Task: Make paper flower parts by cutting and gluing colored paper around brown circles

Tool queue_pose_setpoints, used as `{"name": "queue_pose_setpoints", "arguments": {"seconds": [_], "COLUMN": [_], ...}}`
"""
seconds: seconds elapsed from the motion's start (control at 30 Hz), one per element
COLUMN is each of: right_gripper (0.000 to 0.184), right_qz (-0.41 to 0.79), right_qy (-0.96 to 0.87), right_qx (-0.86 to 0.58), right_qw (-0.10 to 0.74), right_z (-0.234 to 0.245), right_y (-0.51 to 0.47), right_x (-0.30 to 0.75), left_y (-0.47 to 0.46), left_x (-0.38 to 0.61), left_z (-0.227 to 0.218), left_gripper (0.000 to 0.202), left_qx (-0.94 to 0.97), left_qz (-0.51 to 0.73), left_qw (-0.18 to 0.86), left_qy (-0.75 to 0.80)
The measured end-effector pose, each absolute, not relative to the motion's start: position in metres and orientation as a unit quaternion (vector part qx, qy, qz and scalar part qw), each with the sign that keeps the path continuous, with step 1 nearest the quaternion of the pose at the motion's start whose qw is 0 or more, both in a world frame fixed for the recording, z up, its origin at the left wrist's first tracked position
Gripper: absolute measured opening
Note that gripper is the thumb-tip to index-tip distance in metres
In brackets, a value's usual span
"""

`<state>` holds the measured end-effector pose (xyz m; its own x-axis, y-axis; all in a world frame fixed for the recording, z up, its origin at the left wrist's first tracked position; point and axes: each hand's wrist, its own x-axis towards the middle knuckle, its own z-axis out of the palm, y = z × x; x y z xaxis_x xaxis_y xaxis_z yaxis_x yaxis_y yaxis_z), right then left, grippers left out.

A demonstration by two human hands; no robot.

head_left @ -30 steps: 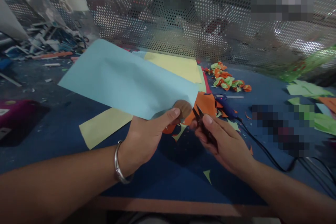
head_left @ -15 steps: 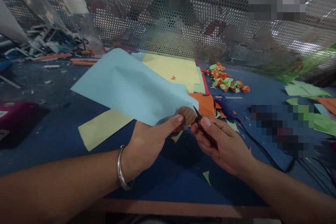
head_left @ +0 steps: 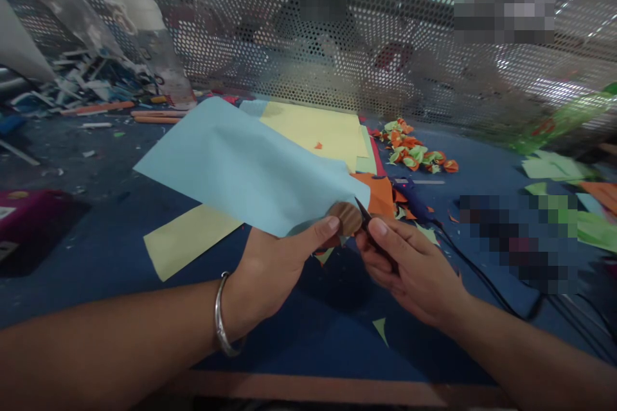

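My left hand (head_left: 279,270), with a silver bangle at the wrist, pinches a large sheet of light blue paper (head_left: 231,160). Under its thumb, a brown striped round disc (head_left: 346,217) is pressed against the paper's near right corner. My right hand (head_left: 409,263) is closed around small dark scissors (head_left: 365,213). Their pointed tip rises beside the disc, at the paper's edge; the handles are mostly hidden by my fingers. Below the blue sheet lies a pale yellow paper strip (head_left: 193,241), and an orange paper piece (head_left: 378,192) shows behind the scissors.
Yellow sheets (head_left: 313,131) lie at the back, beside a pile of orange and green paper flowers (head_left: 417,151). A blue corded tool (head_left: 412,196) rests at right. A spray bottle (head_left: 161,51) stands back left, before a perforated metal screen (head_left: 231,32). A magenta box (head_left: 31,221) sits left.
The blue sheet and the disc have shifted slightly to the right and down, with my left hand. The scissors' tip stays close to the disc's edge.
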<state>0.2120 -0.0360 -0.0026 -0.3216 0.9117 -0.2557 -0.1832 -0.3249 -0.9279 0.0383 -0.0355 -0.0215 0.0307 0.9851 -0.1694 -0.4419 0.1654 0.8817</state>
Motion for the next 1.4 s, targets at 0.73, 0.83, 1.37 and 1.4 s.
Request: {"name": "queue_pose_setpoints", "arguments": {"seconds": [0.73, 0.83, 1.37, 1.4], "right_gripper": [0.045, 0.046, 0.047, 0.047], "right_qz": [0.696, 0.695, 0.631, 0.627], "right_qy": [-0.415, -0.413, -0.501, -0.506], "right_qx": [-0.425, -0.428, -0.466, -0.467], "right_qw": [0.403, 0.405, 0.365, 0.365], "right_z": [-0.001, -0.002, -0.003, -0.004], "right_y": [-0.034, -0.034, -0.028, -0.028], "right_x": [0.209, 0.21, 0.219, 0.219], "left_y": [-0.037, -0.036, -0.029, -0.029], "left_x": [0.04, 0.04, 0.03, 0.03], "left_z": [-0.018, -0.019, -0.009, -0.008], "left_gripper": [0.023, 0.034, 0.04, 0.039], "left_qx": [0.327, 0.333, 0.441, 0.435], "left_qz": [0.607, 0.608, 0.573, 0.573], "left_qw": [0.606, 0.6, 0.542, 0.549], "left_qy": [0.397, 0.4, 0.429, 0.426]}}
